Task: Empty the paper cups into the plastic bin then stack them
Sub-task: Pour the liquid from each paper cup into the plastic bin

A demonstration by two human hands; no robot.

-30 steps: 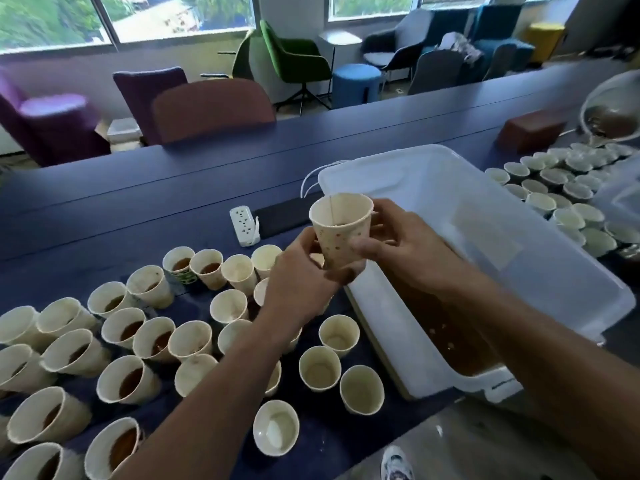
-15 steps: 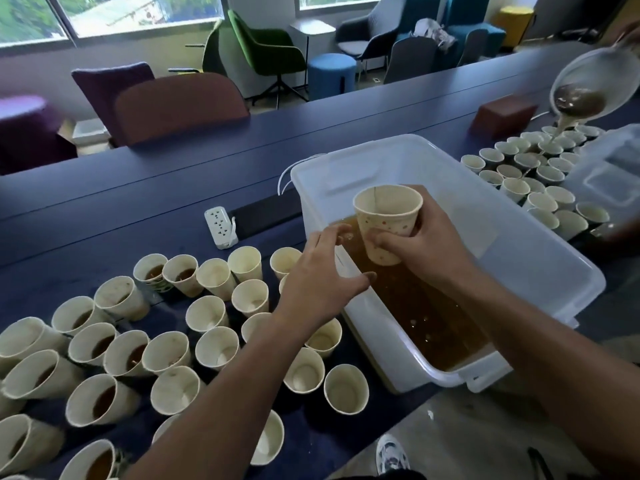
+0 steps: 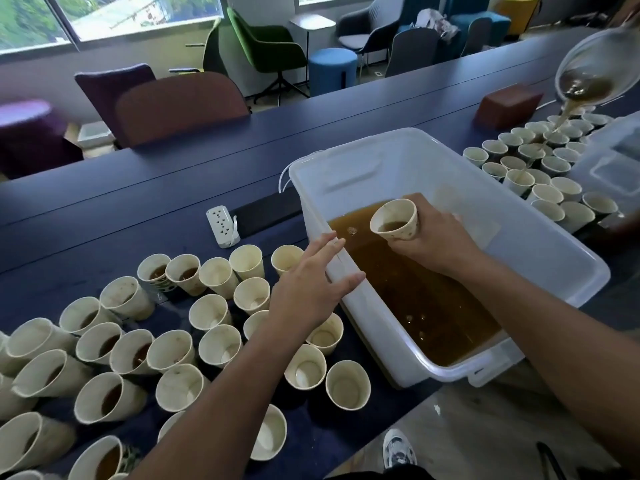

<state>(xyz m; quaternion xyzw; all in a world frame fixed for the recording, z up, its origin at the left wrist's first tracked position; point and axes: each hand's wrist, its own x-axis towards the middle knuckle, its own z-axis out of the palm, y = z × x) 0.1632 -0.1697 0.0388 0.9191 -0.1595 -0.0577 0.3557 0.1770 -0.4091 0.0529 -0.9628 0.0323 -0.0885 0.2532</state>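
Nearest me, a crowd of small cream paper cups [image 3: 220, 340] covers the dark blue desk [image 3: 104, 216], the ones toward the left end with brown liquid in them, the ones by the bin drained. The left hand [image 3: 311, 282] hovers over them with fingers spread, holding nothing, fingertips at the near wall of the big translucent white plastic bin [image 3: 519, 233]. Further in, the right hand [image 3: 434, 237] has its grip wrapped round a dotted paper cup [image 3: 394, 221] (some liquid inside), tipped mouth-leftward right above the brown pool [image 3: 415, 299]. Looks like it only needs more tilt to empty.
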